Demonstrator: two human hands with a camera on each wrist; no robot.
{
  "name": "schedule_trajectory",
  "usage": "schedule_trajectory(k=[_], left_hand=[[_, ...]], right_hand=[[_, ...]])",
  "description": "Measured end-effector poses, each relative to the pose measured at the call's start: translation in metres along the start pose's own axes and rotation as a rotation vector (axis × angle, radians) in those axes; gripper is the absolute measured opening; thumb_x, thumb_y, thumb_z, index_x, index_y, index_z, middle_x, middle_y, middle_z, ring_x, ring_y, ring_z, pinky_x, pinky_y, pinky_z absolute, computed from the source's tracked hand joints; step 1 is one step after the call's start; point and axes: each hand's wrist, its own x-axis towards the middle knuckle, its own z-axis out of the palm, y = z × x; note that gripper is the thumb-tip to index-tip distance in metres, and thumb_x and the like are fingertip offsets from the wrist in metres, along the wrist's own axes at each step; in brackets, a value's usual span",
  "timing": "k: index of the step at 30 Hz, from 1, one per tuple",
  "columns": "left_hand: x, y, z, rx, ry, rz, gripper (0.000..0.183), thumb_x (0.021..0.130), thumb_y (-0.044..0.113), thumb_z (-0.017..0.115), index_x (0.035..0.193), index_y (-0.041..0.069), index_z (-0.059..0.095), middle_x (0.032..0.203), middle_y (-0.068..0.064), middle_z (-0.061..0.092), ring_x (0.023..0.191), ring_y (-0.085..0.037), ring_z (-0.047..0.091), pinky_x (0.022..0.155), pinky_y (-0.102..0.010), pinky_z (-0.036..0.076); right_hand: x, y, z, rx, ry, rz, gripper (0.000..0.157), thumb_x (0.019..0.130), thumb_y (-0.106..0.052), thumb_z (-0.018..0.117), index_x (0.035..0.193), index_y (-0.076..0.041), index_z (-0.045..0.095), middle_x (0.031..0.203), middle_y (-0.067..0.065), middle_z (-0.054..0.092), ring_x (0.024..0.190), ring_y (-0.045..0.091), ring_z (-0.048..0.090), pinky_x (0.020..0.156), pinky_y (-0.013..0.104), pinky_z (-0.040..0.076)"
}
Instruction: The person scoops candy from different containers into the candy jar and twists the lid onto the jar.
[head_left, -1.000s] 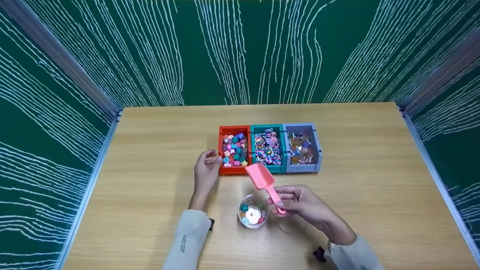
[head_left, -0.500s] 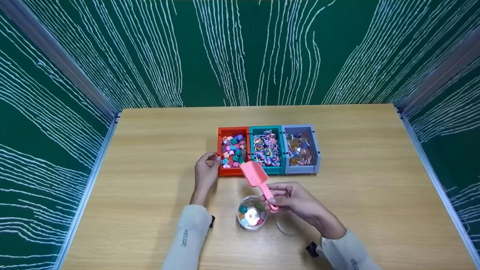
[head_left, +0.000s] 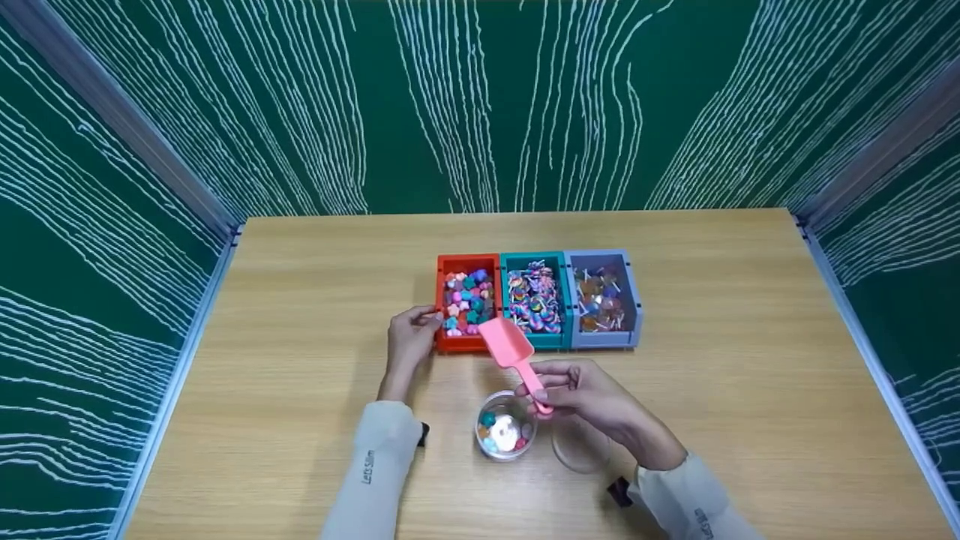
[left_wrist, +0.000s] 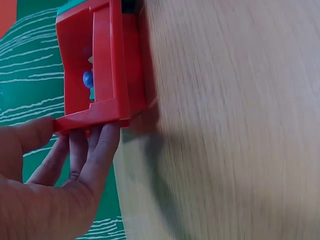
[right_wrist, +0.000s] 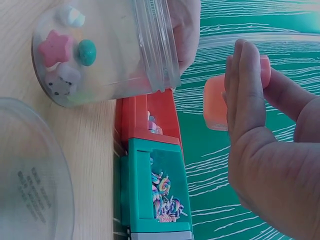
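Observation:
My right hand (head_left: 600, 397) pinches the handle of a pink scoop (head_left: 507, 343). The scoop's bowl overlaps the front right corner of the red bin (head_left: 463, 344) in the head view. At that bin's left wall my left hand (left_wrist: 55, 185) holds on, thumb at the rim and fingers against the outer side. Small colourful charms (head_left: 469, 304), some star-shaped, fill the red bin. Below the scoop stands a clear round jar (right_wrist: 100, 85), upright, with several charms at its bottom, including a pink star (right_wrist: 55, 48).
Joined to the red bin are a teal bin (head_left: 555, 341) of swirl lollipop charms and a lavender bin (head_left: 607, 339) of clear lollipop charms. A clear round lid (head_left: 581, 450) lies right of the jar. Green walls with white lines surround the wooden table (head_left: 300, 300).
My right hand has moved left and slightly forward with the scoop, toward the red bin. My left hand stays at the bin's left wall, its thumb slightly nearer the rim.

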Motion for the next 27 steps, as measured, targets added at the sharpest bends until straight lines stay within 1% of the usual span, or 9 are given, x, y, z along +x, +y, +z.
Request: schedule_trajectory(k=[3,6,8,13,16,19,22,27], left_hand=[[0.001,0.001,0.001,-0.012,-0.009,-0.041,0.025,0.1,0.009,0.07,0.122,-0.002,0.076,0.104,-0.013,0.074,0.097,-0.024,0.065,0.078,-0.027,0.053],[0.001,0.002,0.002,-0.031,-0.011,-0.078,0.026,0.101,0.009,0.07,0.123,-0.001,0.076,0.105,-0.013,0.072,0.098,-0.024,0.063,0.08,-0.027,0.053],[0.002,0.002,0.002,-0.048,-0.007,-0.084,0.025,0.1,0.007,0.07,0.123,-0.002,0.076,0.104,-0.013,0.072,0.097,-0.024,0.062,0.079,-0.026,0.052],[0.002,-0.001,0.003,-0.081,-0.002,-0.07,0.024,0.099,0.004,0.07,0.121,-0.003,0.076,0.102,-0.014,0.073,0.094,-0.022,0.062,0.074,-0.023,0.05],[0.002,-0.002,0.003,-0.096,0.006,-0.054,0.024,0.098,0.003,0.07,0.12,-0.004,0.076,0.101,-0.015,0.074,0.091,-0.021,0.063,0.071,-0.022,0.049],[0.002,-0.002,0.004,-0.105,0.019,-0.027,0.023,0.097,0.001,0.07,0.118,-0.006,0.076,0.1,-0.016,0.076,0.09,-0.021,0.065,0.07,-0.021,0.049],[0.001,-0.003,0.004,-0.103,0.028,-0.017,0.023,0.097,0.0,0.07,0.118,-0.006,0.076,0.1,-0.016,0.076,0.09,-0.021,0.065,0.071,-0.021,0.049],[0.0,-0.002,0.005,-0.08,0.023,-0.022,0.023,0.098,0.003,0.069,0.119,-0.004,0.076,0.103,-0.016,0.075,0.094,-0.024,0.064,0.076,-0.024,0.05]], right_hand=[[0.002,-0.002,0.0,-0.009,0.0,-0.001,0.056,0.102,0.004,0.062,0.154,0.011,0.043,0.126,0.019,0.074,0.102,0.022,0.077,0.089,0.031,0.061],[0.005,-0.004,0.001,-0.013,-0.009,0.0,0.056,0.102,0.003,0.063,0.154,0.01,0.044,0.125,0.018,0.075,0.101,0.02,0.078,0.089,0.031,0.061],[0.009,-0.005,0.002,-0.008,-0.02,0.003,0.056,0.102,0.003,0.063,0.154,0.009,0.045,0.126,0.019,0.074,0.103,0.022,0.077,0.09,0.032,0.061],[0.018,-0.011,0.004,-0.014,-0.028,0.017,0.054,0.102,-0.001,0.065,0.153,0.008,0.047,0.128,0.021,0.073,0.11,0.027,0.076,0.091,0.033,0.061],[0.024,-0.013,0.004,-0.029,-0.009,0.039,0.053,0.102,-0.002,0.066,0.152,0.007,0.049,0.125,0.019,0.075,0.108,0.026,0.077,0.09,0.032,0.061],[0.031,-0.015,0.005,-0.041,0.001,0.053,0.051,0.103,-0.001,0.065,0.151,0.006,0.051,0.125,0.02,0.075,0.104,0.023,0.077,0.09,0.032,0.061],[0.037,-0.016,0.006,-0.044,-0.002,0.065,0.05,0.103,-0.001,0.064,0.151,0.006,0.051,0.127,0.022,0.073,0.104,0.022,0.077,0.09,0.032,0.061],[0.045,-0.018,0.009,-0.02,-0.003,0.091,0.048,0.103,0.001,0.063,0.149,0.006,0.052,0.129,0.023,0.072,0.109,0.027,0.076,0.09,0.031,0.061]])
